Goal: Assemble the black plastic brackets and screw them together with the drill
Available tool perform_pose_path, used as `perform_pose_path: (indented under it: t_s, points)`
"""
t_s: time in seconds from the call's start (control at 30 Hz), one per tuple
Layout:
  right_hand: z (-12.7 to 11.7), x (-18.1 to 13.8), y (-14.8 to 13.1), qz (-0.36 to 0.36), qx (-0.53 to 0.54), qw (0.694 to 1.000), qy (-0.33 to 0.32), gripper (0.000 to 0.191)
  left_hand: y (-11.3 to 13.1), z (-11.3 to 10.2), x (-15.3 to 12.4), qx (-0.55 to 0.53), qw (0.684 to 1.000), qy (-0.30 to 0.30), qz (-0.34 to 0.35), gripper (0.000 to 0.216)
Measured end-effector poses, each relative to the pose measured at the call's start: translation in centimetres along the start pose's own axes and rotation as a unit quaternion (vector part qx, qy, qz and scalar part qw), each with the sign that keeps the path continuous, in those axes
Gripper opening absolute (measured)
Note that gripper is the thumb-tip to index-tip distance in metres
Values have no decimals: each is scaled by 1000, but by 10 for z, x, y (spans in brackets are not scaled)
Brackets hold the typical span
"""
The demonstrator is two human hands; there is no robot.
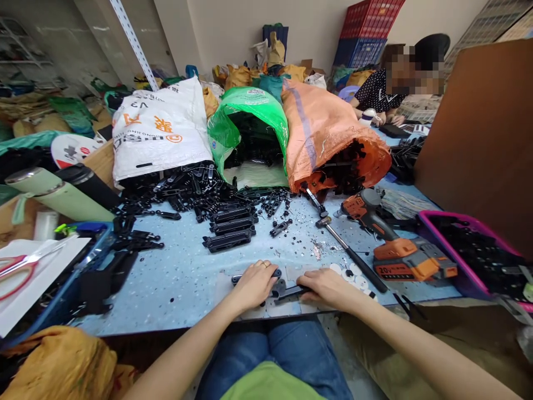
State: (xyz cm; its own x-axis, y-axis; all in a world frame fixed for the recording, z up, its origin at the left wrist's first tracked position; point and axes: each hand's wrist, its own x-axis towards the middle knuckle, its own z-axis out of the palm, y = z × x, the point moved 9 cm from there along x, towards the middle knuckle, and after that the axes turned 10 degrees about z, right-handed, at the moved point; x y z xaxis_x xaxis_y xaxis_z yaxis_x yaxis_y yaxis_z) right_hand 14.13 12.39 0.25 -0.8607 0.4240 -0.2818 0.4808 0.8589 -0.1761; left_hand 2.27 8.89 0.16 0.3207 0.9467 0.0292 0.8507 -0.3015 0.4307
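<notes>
My left hand (257, 283) is curled over a small black hinged part (237, 279) near the table's front edge, its fingers wrapped round it. My right hand (322, 286) grips the right end of a long black bar-like part (289, 293) between thumb and fingers. Both parts lie close together, and the hands hide where they meet. Just right of my right hand lie several white round discs (358, 280). Beyond them a hammer (353, 255) with a black handle rests slantwise. Ahead of my hands sit several stacked long black parts (229, 236) and one small loose black part (281, 227).
White (162, 133), green (250, 100) and orange sacks (308, 128) spill black parts at the back. An orange cordless drill (400, 258) lies right, by a pink-rimmed bin (453, 244). Scissors (20, 269), a blue bin (54, 305) and tumblers (62, 194) are left. Another person (378, 91) sits back right.
</notes>
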Motion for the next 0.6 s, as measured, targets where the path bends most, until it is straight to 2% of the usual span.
perform_pose_path:
  t_s: [0.1, 0.2, 0.27, 0.43, 0.6]
  points:
    - [7, 7, -4, 34, -35, 999, 19, 33, 7, 0, 0, -1, 1000, 6, -3, 39]
    - [-3, 6, -11, 57, -58, 994, 71, 31, 8, -2, -3, -5, 1000, 18, -20, 61]
    - [-11, 4, -15, 62, -67, 991, 95, 29, 5, -5, -5, -15, 999, 31, -41, 62]
    - [-17, 2, -19, 35, -62, 995, 73, 29, 1, -8, -5, -48, 997, 27, -49, 67]
    - [-22, 1, -16, 53, -64, 994, 71, 26, -2, -8, -5, -50, 997, 31, -43, 72]
